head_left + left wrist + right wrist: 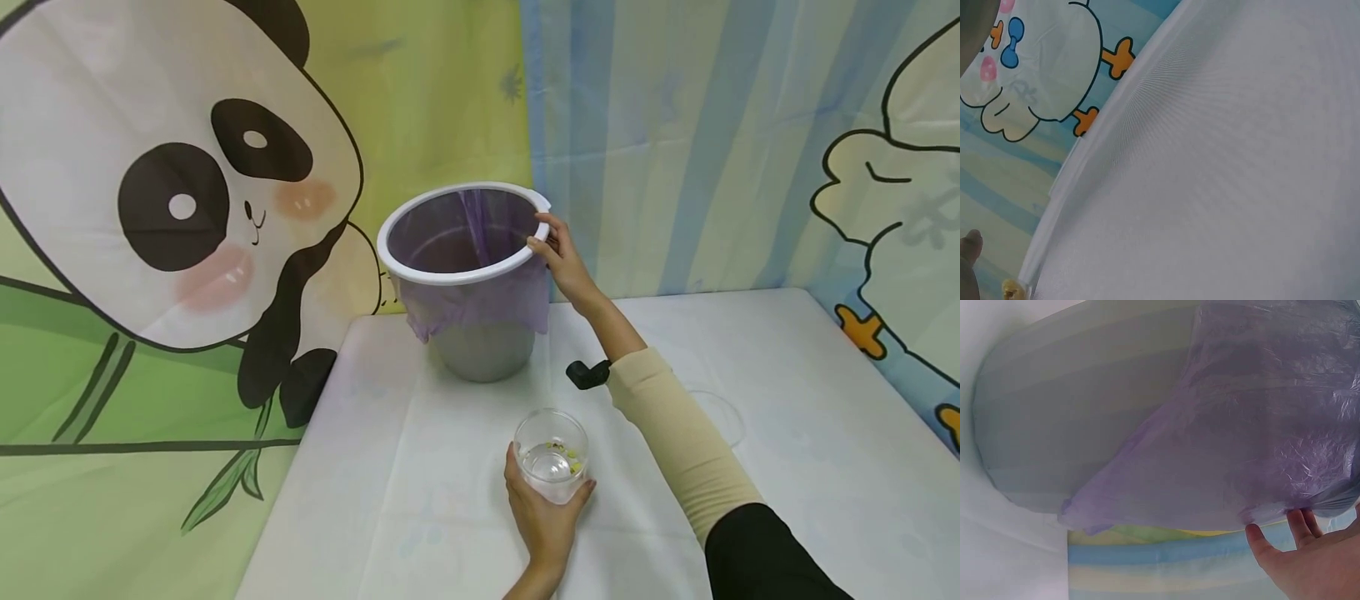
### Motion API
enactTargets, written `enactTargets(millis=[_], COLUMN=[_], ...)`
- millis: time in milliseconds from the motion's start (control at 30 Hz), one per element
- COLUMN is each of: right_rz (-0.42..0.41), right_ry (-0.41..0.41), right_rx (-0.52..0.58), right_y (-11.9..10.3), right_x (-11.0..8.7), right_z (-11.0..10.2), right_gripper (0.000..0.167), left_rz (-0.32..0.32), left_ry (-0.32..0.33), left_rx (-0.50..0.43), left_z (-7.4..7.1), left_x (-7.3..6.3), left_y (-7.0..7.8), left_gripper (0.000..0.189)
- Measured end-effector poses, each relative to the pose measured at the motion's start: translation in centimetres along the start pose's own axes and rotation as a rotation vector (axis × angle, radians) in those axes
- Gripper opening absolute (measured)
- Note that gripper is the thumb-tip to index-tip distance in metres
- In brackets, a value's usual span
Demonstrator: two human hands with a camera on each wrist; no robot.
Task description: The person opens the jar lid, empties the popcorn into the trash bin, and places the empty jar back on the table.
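A grey trash bin [483, 354] with a white rim stands upright at the back of the table. A thin purple bag [480, 304] lines it and hangs over its outside. At the right side of the rim, my right hand [567, 265] grips the edge with thumb and fingers. In the right wrist view, the fingertips [1259, 537] lie against the bag. Closer to me, my left hand [546, 518] holds a clear round cup [551, 423] from the near side, thumb on the right. Small yellow bits [573, 461] show inside the cup.
A white cloth covers the table [435, 517]. Behind it hang printed curtains, with a panda [180, 100] on the left and a white cartoon figure [915, 225] on the right. A small black camera [587, 375] sits at my right wrist.
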State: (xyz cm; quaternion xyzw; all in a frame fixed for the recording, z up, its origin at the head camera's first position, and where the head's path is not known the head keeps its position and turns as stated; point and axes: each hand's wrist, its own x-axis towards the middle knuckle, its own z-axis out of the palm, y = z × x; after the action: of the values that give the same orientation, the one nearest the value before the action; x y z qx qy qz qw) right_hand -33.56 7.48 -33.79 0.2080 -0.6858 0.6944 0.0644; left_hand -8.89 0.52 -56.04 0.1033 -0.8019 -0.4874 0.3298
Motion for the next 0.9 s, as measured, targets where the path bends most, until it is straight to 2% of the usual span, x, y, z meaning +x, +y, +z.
enactTargets(millis=[100, 333, 567, 633, 700, 767, 833, 900], right_rz=[0.001, 0.026, 0.017, 0.022, 0.035, 0.045, 0.051, 0.034], right_ry=[-0.003, -0.027, -0.023, -0.025, -0.031, -0.033, -0.026, -0.016], right_rx=[0.000, -0.001, 0.017, 0.022, 0.006, -0.048, -0.143, -0.239], right_y=[-0.1, -3.1, -2.8, -2.5, -2.0, -1.5, -1.1, -1.1], right_x=[-0.1, -1.4, -1.3, -1.1, -0.9, -0.7, -0.5, -0.5], right_z=[-0.1, 0.1, -0.5, -0.7, -0.9, -1.1, -1.4, -1.7], right_gripper=[0.050, 0.052, 0.052, 0.054, 0.057, 0.059, 0.061, 0.061], left_rz=[-0.005, -0.002, -0.038, -0.021, 0.011, 0.038, 0.038, 0.022], left_ry=[0.002, -0.001, -0.041, -0.038, -0.021, -0.012, 0.003, 0.007], left_rx=[-0.001, 0.006, -0.029, -0.052, -0.117, -0.226, -0.323, -0.382], left_z=[0.1, 0.1, -0.1, -0.6, -1.6, -2.8, -4.0, -5.2], left_x=[-0.1, -0.2, -0.2, 0.0, 0.5, 1.4, 2.7, 4.6], left_y=[0.1, 0.2, 0.5, 0.7, 0.9, 1.3, 2.0, 2.8], left_gripper=[0.125, 0.127, 0.134, 0.133, 0.123, 0.105, 0.088, 0.074])
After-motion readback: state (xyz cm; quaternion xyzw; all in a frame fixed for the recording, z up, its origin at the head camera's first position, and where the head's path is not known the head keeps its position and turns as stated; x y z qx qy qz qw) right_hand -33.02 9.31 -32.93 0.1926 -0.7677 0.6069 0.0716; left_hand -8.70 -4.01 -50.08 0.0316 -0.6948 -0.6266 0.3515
